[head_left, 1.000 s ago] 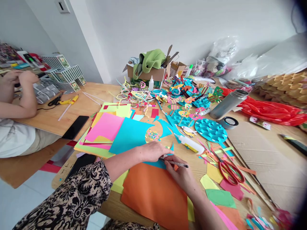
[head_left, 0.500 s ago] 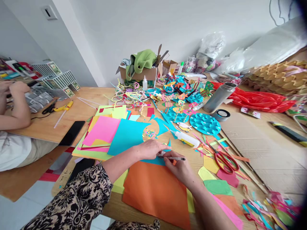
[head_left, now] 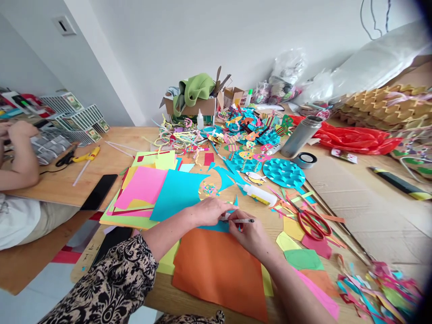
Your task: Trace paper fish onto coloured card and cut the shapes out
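Pen (head_left: 246,221) pinched in right hand (head_left: 250,234), tip obscured, left hand (head_left: 209,211) palm-down, grip unclear

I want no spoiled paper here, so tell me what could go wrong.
The pen in the right hand could slip toward the left hand close by. The glue bottle lies on its side near blue scraps and might leak onto them. The flask, seemingly open, could spill over the blue disc if knocked.

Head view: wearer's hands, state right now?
Left hand: on the blue paper; whether its fingers grip anything cannot be told.
Right hand: closed, holding a pen.
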Motion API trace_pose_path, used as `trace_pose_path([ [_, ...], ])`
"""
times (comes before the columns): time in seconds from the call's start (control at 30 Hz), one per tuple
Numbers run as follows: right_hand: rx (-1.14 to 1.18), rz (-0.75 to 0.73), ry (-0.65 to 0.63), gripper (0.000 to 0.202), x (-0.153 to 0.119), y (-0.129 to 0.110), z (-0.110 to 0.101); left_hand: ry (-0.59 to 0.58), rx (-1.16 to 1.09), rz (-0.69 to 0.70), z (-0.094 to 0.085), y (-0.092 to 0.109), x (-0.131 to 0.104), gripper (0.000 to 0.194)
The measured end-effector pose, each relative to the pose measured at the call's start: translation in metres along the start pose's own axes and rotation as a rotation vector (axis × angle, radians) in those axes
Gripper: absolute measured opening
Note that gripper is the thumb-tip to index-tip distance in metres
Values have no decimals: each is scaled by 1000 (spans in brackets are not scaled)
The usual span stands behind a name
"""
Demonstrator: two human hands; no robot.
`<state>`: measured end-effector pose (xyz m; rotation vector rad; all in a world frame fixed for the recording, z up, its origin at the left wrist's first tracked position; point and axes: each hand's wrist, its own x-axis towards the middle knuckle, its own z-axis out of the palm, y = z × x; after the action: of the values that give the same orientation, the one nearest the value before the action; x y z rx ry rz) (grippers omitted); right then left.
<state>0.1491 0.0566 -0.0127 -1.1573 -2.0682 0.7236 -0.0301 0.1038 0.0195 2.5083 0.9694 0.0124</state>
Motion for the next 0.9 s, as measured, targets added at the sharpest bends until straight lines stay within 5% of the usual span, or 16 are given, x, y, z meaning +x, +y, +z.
trace_pose_path([
  [0.23,-46,28,-24,8,3,-3,2,4,-1,-11,5,-1,0,33],
  [0.5,58,60,-26,11,1,5,6,67,-9,20,9,-4,1,52],
  [0.9,73,41,-23,12,-2,9,8,54,13,-13,7,-2,1,55],
])
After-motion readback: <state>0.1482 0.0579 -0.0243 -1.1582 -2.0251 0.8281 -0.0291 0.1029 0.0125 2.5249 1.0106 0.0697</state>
